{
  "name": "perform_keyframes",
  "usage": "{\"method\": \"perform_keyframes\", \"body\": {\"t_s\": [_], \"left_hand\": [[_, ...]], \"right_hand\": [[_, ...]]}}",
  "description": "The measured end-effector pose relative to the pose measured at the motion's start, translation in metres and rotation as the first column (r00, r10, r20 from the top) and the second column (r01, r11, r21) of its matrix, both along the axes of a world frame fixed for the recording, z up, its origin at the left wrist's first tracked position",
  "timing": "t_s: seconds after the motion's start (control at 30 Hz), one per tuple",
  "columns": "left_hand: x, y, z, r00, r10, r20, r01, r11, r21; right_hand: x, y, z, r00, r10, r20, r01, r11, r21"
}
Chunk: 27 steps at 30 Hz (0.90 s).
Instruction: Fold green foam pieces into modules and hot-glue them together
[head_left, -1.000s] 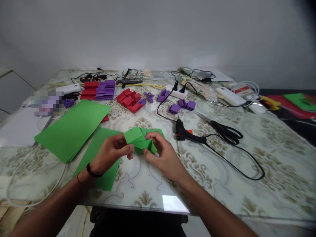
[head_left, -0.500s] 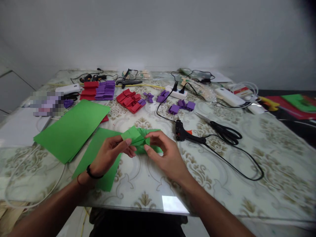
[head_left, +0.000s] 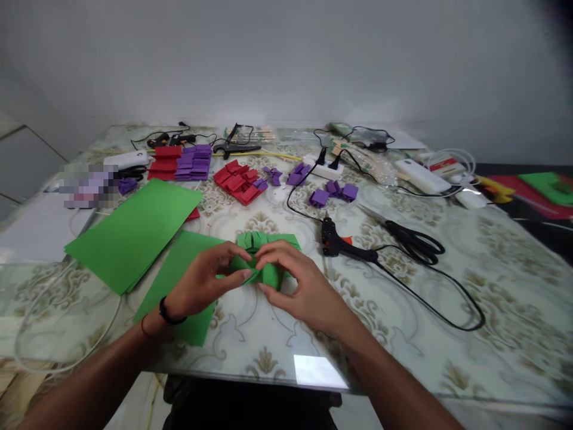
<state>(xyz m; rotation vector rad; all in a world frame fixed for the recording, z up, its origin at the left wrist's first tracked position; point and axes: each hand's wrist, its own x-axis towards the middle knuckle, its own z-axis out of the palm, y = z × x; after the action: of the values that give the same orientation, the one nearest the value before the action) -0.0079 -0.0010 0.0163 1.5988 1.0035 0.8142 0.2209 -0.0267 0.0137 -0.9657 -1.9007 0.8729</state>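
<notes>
Head view, places relative to the glue gun [head_left: 347, 248], which lies on the patterned table [head_left: 394, 352], nozzle toward the wall. Green folded paper [head_left: 271, 276] is left of the gun, near it, between both hands. Left hand [head_left: 208, 278], black band [head_left: 165, 309] on its wrist: fingers bent in, thumb and fingertips close together on the left part of the paper. Right hand [head_left: 308, 286], nearest the gun: fingers curled over the right part, thumb on the near side, paper in between. Exact fold under the fingertips hidden, can't tell.

Left of gun, just past the hands: green folded strips [head_left: 253, 240], lying down. Farther left: single green sheet [head_left: 197, 328], partly under the left wrist, and a stack of green sheets [head_left: 138, 233] beyond it.

Behind gun: purple folded pieces [head_left: 319, 198], then the white power strip [head_left: 323, 168] with two black plugs in. Behind and left: red folded block [head_left: 237, 181].

Right of gun, just beside it: black-handled scissors [head_left: 414, 242], blades closed, tips pointing away from the person.
</notes>
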Motion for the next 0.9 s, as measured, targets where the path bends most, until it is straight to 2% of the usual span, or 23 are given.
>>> {"method": "perform_keyframes", "body": {"t_s": [0.17,0.3,0.4,0.63,0.73,0.9], "left_hand": [[-0.001,0.001,0.001,0.975,0.210,0.078,-0.209,0.978,-0.013],[-0.001,0.001,0.003,0.952,0.234,0.198,-0.223,0.972,-0.080],[-0.002,0.000,-0.001,0.935,0.236,0.265,-0.223,0.972,-0.081],[-0.011,0.001,-0.013,0.950,0.117,0.288,-0.105,0.993,-0.057],[-0.011,0.000,-0.008,0.950,0.063,0.307,-0.055,0.998,-0.034],[-0.005,-0.004,0.006,0.960,-0.042,0.277,0.067,0.995,-0.080]], "right_hand": [[0.003,0.002,0.001,0.999,-0.033,0.009,0.032,0.999,0.018],[0.005,0.003,0.002,0.997,-0.078,-0.010,0.078,0.997,0.008],[0.007,0.004,0.000,0.999,-0.053,-0.011,0.053,0.999,0.004],[0.013,0.011,-0.008,0.989,-0.107,-0.100,0.105,0.994,-0.026],[0.014,0.012,-0.008,0.976,-0.142,-0.165,0.132,0.989,-0.074],[0.015,0.010,-0.005,0.960,-0.143,-0.241,0.119,0.987,-0.111]]}}
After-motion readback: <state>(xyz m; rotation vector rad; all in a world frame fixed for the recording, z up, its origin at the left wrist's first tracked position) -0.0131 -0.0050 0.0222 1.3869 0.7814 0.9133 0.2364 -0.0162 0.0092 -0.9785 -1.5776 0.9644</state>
